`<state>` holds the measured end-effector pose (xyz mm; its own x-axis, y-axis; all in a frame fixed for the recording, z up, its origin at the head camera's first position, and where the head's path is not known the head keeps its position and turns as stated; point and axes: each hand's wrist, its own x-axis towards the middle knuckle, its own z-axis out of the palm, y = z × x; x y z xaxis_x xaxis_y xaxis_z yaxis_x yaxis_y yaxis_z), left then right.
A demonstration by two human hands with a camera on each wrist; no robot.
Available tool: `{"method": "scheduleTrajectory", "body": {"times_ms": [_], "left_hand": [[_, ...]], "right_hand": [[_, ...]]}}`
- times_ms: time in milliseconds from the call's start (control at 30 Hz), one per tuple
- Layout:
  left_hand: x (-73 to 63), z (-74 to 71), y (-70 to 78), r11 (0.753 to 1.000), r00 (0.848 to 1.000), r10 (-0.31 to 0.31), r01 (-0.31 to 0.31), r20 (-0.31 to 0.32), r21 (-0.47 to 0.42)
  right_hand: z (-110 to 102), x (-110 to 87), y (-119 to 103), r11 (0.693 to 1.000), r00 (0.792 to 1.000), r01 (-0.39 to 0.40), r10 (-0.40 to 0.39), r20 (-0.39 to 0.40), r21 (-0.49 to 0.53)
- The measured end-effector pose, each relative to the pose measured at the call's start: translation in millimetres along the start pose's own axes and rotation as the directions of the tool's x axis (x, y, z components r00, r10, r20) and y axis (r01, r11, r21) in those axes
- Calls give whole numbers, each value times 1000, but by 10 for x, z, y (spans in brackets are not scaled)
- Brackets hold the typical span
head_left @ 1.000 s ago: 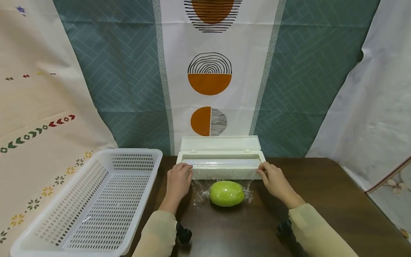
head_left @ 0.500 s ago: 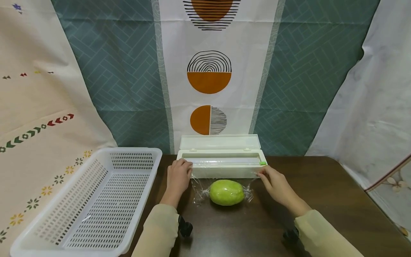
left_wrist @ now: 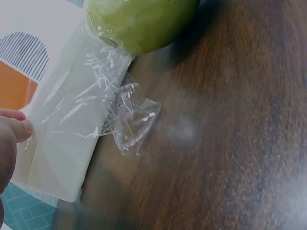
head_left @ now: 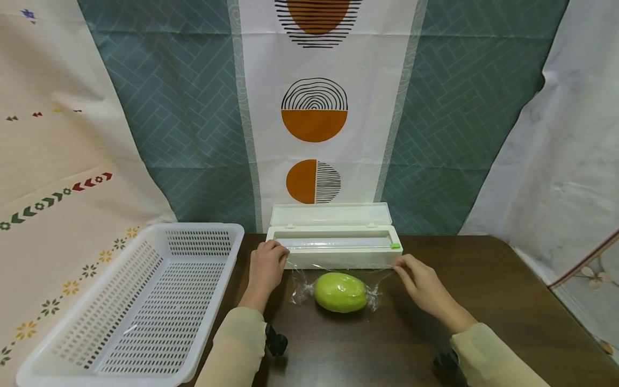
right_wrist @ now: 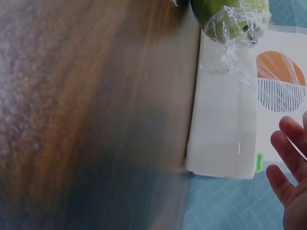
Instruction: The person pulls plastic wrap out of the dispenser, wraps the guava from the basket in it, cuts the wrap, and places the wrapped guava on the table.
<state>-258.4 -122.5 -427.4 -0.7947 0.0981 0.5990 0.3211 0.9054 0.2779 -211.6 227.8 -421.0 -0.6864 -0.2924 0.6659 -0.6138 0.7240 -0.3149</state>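
Observation:
A green oval fruit (head_left: pixel 340 292), wrapped in clear cling film with crumpled ends, lies on the table before the white film dispenser (head_left: pixel 309 260). My left hand (head_left: pixel 266 266) pinches the left corner of the film between thumb and forefinger at the dispenser's left end. In the left wrist view, the film (left_wrist: pixel 72 108) stretches from those fingertips to the fruit (left_wrist: pixel 144 21). At the dispenser's right end, my right hand (head_left: pixel 423 285) pinches the film's other upper corner. Its pinch lies outside the right wrist view, where the other fingers (right_wrist: pixel 288 148) are spread.
The dispenser's lid (head_left: pixel 331 215) stands up at the back, with a roll of film (head_left: pixel 333 242) inside and a green slider (head_left: pixel 395 246) at the right end. A white perforated basket (head_left: pixel 203 317) stands left of the left arm. A patterned cloth (head_left: pixel 193 107) hangs behind the table.
My right hand has moved slightly right and down, drawing the film's corner outward and uncovering the green slider. My left hand has stayed nearly in place.

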Motion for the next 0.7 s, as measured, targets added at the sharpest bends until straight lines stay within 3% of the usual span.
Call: {"method": "scheduleTrajectory", "body": {"times_ms": [200, 433, 700], "left_hand": [[-10, 15, -5, 1000, 1000, 18, -18, 0, 5], [-59, -10, 29, 998, 997, 58, -58, -50, 10], [-187, -121, 68, 1000, 999, 25, -25, -37, 7]], "right_hand": [[10, -33, 27, 1000, 1000, -12, 12, -5, 18], [-3, -30, 46, 999, 999, -33, 33, 10, 19], [-15, -68, 43, 996, 995, -90, 89, 48, 17]]}}
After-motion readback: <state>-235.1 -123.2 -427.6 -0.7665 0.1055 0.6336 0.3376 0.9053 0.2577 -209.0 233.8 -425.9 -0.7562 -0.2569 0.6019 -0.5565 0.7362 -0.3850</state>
